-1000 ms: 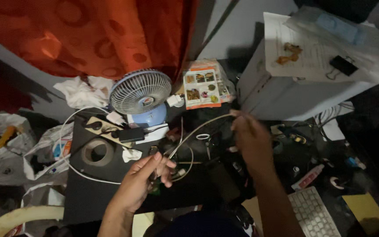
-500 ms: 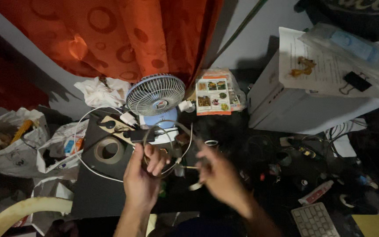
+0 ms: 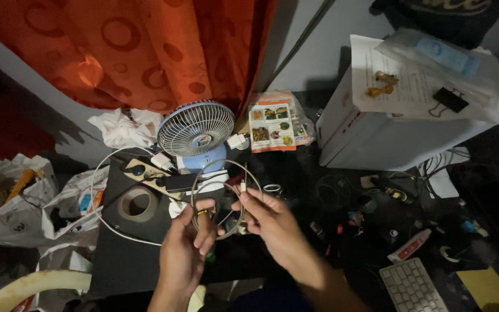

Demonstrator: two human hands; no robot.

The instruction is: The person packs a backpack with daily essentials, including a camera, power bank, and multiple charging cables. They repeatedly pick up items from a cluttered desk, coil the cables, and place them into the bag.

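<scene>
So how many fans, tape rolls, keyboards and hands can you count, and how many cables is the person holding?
Fan: 1
Tape roll: 1
Keyboard: 1
Coiled cable held in both hands: 1
Hands: 2, the left hand and the right hand
Total: 6

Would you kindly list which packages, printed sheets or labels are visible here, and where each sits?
Food packet: right of the fan, orange-and-white, small pictures.
Printed sheet: on the white box, upper right, white.
Clear bag: over that sheet, blue item inside.
Tube: above the keyboard, white-and-red.
</scene>
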